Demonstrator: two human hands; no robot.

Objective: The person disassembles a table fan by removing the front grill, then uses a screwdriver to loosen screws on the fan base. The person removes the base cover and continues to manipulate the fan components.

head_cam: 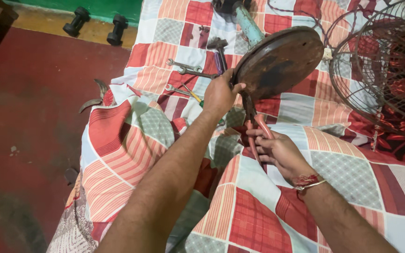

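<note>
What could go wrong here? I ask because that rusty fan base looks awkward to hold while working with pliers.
The left hand alone steadies the tilted round base; it could tip over onto the cloth. The right hand squeezes red-handled pliers at the base's rim; a slip might pinch fingers. Loose wrenches lie close beneath and could be knocked.

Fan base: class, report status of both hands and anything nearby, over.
Left hand grips rusty round fan base rim, tilted up. Right hand holds red-handled pliers under it. Spanners lie beside on patchwork cloth.
</note>
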